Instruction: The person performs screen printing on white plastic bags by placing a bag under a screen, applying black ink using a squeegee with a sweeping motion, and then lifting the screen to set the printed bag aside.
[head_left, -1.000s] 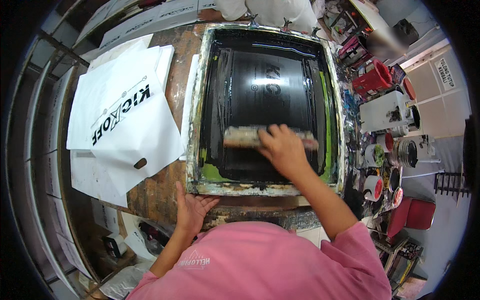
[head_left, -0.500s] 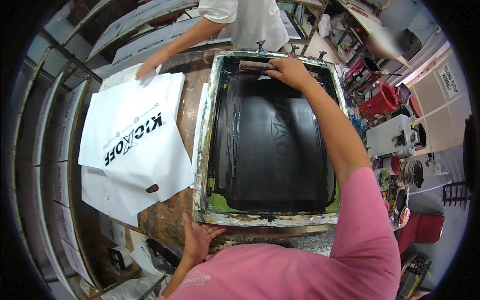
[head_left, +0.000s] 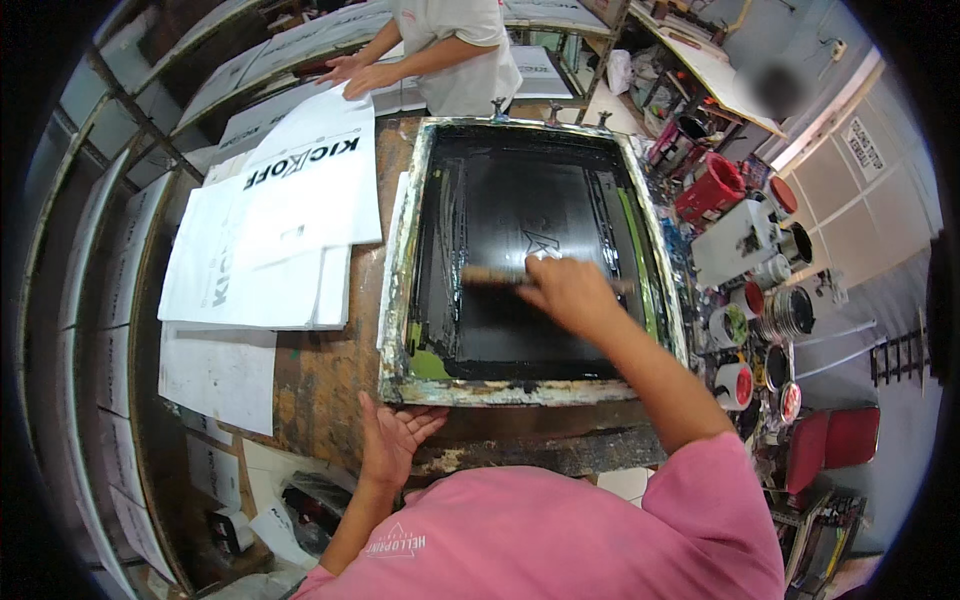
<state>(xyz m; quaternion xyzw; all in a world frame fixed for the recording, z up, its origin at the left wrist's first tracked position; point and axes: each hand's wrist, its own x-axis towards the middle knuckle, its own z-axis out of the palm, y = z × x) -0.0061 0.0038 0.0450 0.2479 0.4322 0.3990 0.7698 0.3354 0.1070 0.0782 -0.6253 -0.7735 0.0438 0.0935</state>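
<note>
A screen-printing frame [head_left: 394, 300] with a worn, paint-crusted rim lies on the table before me, its mesh coated in wet black ink. My right hand [head_left: 568, 292] grips a squeegee [head_left: 488, 278] with a wooden handle, set crosswise on the mesh a little nearer than mid-screen. Below the frame's near left corner is my left hand [head_left: 390, 440], palm up, fingers stretched out at the rim. It holds nothing. To the left, a co-worker's hands [head_left: 365, 78] lift a white printed sheet [head_left: 312, 190] by its far edge over a stack of white sheets [head_left: 250, 300].
Metal racks [head_left: 135, 330] with printed sheets stand at the left. On the right are a red bucket [head_left: 712, 187], a white container [head_left: 735, 243] and several ink tubs. A red chair [head_left: 835, 448] stands at the lower right. Clamps [head_left: 553, 113] line the frame's far edge.
My right hand has drawn the squeegee from the frame's far end toward me. The co-worker has raised the printed sheet and carried it away from me. My left hand keeps its place at the rim.
</note>
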